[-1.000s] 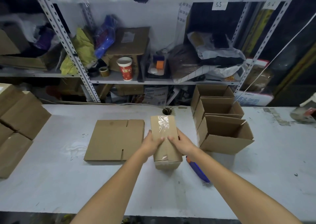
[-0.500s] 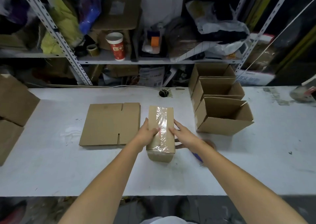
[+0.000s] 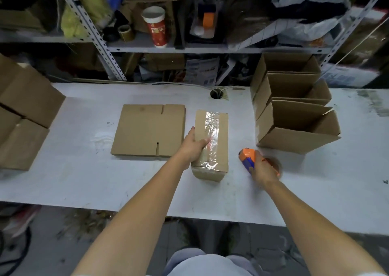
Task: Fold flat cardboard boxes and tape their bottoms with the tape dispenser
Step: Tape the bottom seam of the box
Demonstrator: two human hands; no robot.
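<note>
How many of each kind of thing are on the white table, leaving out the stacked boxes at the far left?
Open boxes: 3
Taped box: 1
Flat cardboard pile: 1 (the sheets in it cannot be counted)
Tape dispenser: 1
Total: 6

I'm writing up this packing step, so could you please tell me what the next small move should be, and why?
Probably bring the tape dispenser over to the taped box for another strip. The right hand grips it just beside the box, while the left hand rests flat on the box's taped face, steadying it.
</note>
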